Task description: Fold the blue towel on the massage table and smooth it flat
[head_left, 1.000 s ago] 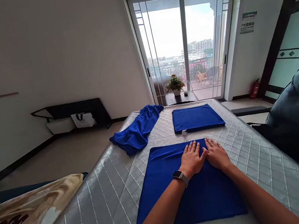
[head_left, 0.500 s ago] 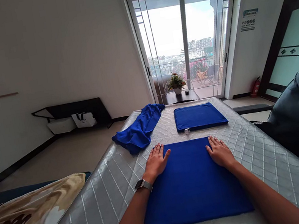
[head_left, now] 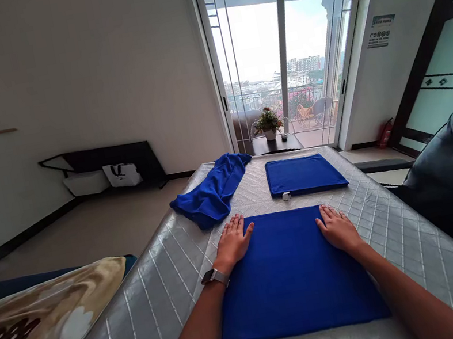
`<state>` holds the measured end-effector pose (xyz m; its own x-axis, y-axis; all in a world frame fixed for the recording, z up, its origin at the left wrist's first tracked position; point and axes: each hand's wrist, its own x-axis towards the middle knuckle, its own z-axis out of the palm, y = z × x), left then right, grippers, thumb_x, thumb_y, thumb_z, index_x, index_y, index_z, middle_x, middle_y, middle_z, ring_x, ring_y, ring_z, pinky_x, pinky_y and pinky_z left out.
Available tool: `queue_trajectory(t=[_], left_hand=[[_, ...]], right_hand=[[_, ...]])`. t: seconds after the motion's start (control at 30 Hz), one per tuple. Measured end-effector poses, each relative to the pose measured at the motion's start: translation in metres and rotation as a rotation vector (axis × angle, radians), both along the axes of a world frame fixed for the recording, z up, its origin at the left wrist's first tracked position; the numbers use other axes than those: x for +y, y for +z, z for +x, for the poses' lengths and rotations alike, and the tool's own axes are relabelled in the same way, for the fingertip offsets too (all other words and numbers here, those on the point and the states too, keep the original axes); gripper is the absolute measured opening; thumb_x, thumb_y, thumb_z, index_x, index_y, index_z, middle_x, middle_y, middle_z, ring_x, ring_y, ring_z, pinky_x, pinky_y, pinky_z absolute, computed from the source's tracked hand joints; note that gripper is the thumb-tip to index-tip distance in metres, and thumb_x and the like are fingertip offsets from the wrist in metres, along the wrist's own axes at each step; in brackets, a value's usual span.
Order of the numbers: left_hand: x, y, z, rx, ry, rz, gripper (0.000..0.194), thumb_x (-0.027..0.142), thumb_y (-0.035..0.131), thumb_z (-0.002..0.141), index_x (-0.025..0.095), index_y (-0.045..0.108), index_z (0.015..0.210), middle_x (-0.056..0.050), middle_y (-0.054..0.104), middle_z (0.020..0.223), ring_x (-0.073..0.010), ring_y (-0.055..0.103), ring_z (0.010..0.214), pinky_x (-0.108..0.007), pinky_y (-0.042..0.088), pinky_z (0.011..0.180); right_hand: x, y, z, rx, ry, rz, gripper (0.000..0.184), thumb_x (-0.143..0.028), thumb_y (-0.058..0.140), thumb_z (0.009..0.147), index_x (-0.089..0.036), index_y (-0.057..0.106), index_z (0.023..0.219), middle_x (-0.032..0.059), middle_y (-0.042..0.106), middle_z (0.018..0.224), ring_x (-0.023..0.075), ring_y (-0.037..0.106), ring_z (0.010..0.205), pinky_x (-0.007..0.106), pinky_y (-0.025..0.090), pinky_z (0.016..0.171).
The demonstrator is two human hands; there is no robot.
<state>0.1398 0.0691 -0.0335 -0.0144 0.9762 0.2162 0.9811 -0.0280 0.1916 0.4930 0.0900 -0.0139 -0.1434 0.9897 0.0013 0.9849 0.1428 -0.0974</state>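
One left hand [head_left: 233, 243]: is lying open, palm down, over the far left corner of the flat blue cloth [head_left: 293, 274], gripping nothing.
Right hand [head_left: 338, 227]: is resting open likewise at its far right corner.
Handling: the flat blue cloth is looking light, soft and limp, so pinching two corners of one edge would probably suit it.
Quilted silver cover [head_left: 404, 261]: is shining beneath the flat blue cloth, stitched in diamonds.
Folded blue cloth [head_left: 306, 173]: is sitting beyond the flat blue cloth, neatly rectangular.
Crumpled blue cloth [head_left: 215, 192]: is bunching up beyond its left corner.
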Motion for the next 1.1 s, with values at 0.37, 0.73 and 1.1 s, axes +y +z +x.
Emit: queue_trajectory(t=[0.37,0.73,1.1], left_hand=[[-0.008,0.013,0.007,0.036,-0.005,-0.004,0.074,0.058,0.024,0.105,0.006,0.041,0.155,-0.021,0.036,0.163,-0.0294,0.033,0.153,-0.048,0.026,0.126],[-0.004,0.003,0.002,0.050,-0.028,0.057,0.067,0.055,0.030,0.105,0.012,0.045,0.154,-0.019,0.042,0.160,-0.0302,0.037,0.151,-0.051,0.031,0.124],[-0.016,0.024,0.016,0.099,-0.024,0.157,0.059,0.048,0.035,0.104,0.012,0.053,0.148,-0.015,0.048,0.158,-0.0280,0.041,0.149,-0.044,0.029,0.126]], right_hand=[[0.007,-0.001,0.000,0.023,0.050,-0.044,0.070,-0.046,0.017,0.105,-0.009,0.017,0.164,0.0053,0.015,0.171,0.0202,0.013,0.158,0.041,0.011,0.128],[0.010,-0.010,0.003,0.073,0.047,-0.007,0.071,-0.045,0.019,0.105,-0.005,0.018,0.164,0.0097,0.018,0.171,0.0198,0.015,0.158,0.038,0.010,0.127],[0.009,-0.009,0.003,0.097,0.049,-0.003,0.071,-0.047,0.020,0.105,-0.006,0.020,0.163,0.0097,0.020,0.171,0.0203,0.018,0.157,0.038,0.010,0.127]])
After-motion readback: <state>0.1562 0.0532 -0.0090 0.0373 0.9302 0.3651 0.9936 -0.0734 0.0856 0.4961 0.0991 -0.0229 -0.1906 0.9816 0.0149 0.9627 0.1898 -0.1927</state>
